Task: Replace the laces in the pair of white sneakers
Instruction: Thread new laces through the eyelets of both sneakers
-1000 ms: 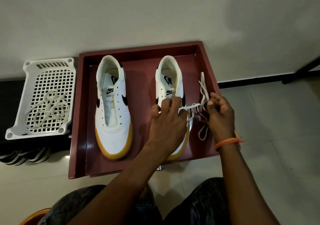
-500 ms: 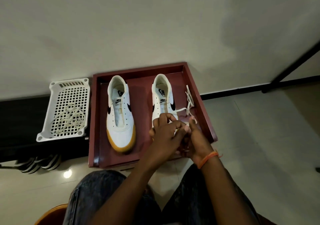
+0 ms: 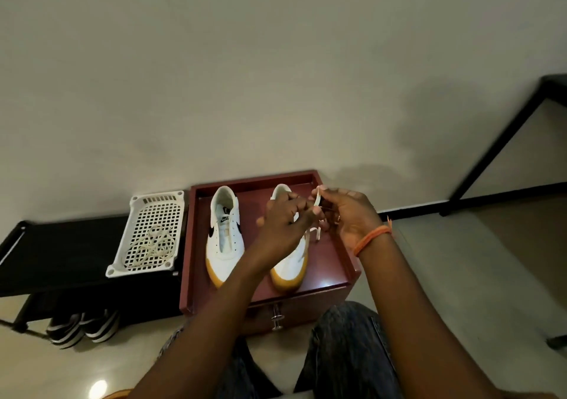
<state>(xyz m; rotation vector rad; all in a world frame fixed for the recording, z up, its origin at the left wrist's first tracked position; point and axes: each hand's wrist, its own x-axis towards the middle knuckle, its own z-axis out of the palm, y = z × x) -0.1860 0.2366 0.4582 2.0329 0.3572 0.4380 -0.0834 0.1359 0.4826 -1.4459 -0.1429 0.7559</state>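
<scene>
Two white sneakers with tan soles stand toes toward me in a dark red tray. The left sneaker [image 3: 225, 236] has no lace and shows its black logo. Most of the right sneaker [image 3: 290, 268] is hidden behind my hands. My left hand [image 3: 283, 224] is raised over it, its fingers pinching a white lace [image 3: 317, 201]. My right hand [image 3: 352, 214], with an orange band on the wrist, pinches the same lace close by. A loop of the lace hangs down beside the right sneaker.
The dark red tray [image 3: 343, 263] tops a small drawer unit with a metal knob [image 3: 277, 319]. A white perforated basket [image 3: 147, 233] holding a coiled off-white lace [image 3: 152, 247] sits on a black rack at the left, striped shoes [image 3: 82, 326] beneath it. A black table leg [image 3: 491, 153] stands at the right.
Both hands have lifted from the toe of the right sneaker up to its heel end, drawing the lace up with them. The camera has tilted up and back.
</scene>
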